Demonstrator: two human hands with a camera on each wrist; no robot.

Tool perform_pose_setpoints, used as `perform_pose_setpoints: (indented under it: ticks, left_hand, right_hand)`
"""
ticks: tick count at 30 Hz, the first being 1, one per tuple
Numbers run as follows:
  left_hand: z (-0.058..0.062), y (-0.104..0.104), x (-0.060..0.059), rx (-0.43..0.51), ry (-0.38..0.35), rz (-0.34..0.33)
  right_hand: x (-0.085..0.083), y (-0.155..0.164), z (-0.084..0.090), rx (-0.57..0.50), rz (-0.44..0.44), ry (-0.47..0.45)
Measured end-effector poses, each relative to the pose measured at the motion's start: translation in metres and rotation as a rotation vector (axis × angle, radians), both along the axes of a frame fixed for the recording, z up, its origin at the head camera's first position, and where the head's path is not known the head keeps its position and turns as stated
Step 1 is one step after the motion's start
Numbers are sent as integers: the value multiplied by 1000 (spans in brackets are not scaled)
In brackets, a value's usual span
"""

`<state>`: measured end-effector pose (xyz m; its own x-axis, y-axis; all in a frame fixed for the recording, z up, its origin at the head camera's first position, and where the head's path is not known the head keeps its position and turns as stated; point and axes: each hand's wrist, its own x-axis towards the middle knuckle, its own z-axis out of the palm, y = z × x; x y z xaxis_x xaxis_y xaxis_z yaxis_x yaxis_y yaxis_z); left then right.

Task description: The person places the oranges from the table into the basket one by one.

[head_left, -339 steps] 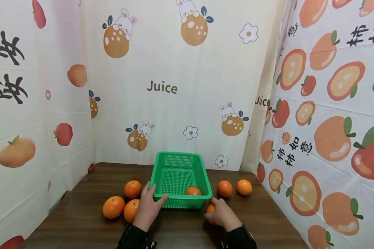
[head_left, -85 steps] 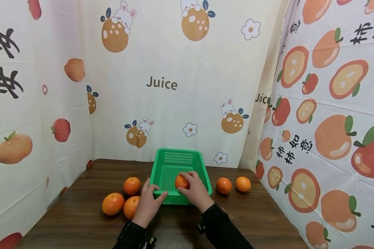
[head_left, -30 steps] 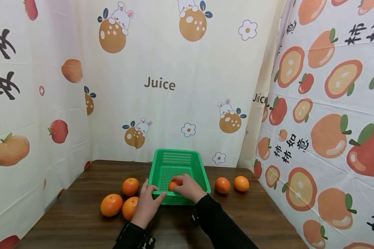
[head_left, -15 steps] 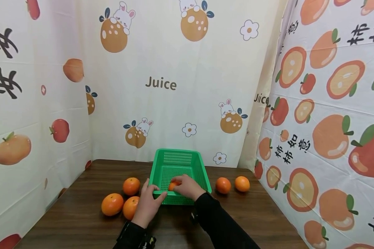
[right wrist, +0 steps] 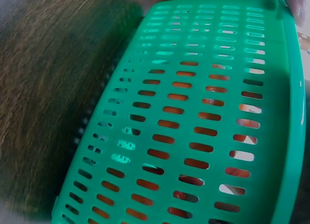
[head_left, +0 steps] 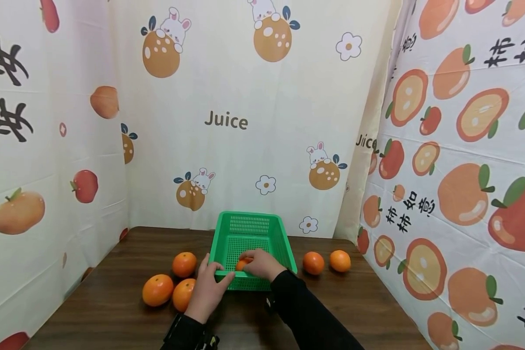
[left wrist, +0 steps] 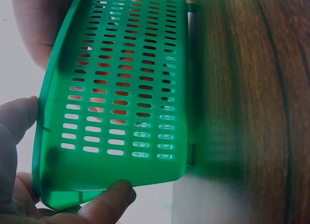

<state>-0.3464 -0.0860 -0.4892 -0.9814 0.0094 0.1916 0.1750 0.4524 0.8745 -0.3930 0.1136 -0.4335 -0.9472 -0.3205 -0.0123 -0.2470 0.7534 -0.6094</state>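
A green slotted plastic basket (head_left: 253,283) stands on the table. My left hand (head_left: 205,289) grips its front left corner; in the left wrist view the thumb (left wrist: 109,202) and fingertips lie along the rim. My right hand (head_left: 262,264) reaches over the front rim and holds an orange (head_left: 241,264) low inside the basket, near the front left. Most of that orange is hidden by the fingers and front wall. Orange colour shows through the slots of the basket wall (right wrist: 193,137) in the right wrist view.
Left of the basket, three oranges (head_left: 157,290) sit close together beside my left hand. Two more oranges (head_left: 313,263) rest to the right. A dark wooden table (head_left: 113,296) carries everything, with printed cloth (head_left: 245,160) hanging behind and at both sides.
My right hand gripped an orange outside the basket's right front corner, then brought it over the rim and down to the front left inside. My left hand stays at the corner.
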Motion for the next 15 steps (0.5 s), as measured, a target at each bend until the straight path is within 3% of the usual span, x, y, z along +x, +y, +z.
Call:
perform_pose_setpoints:
  ticks: [15]
  left_hand:
    - [0, -1, -1, 6, -13, -5]
  right_hand:
    - [-3, -5, 0, 65, -22, -32]
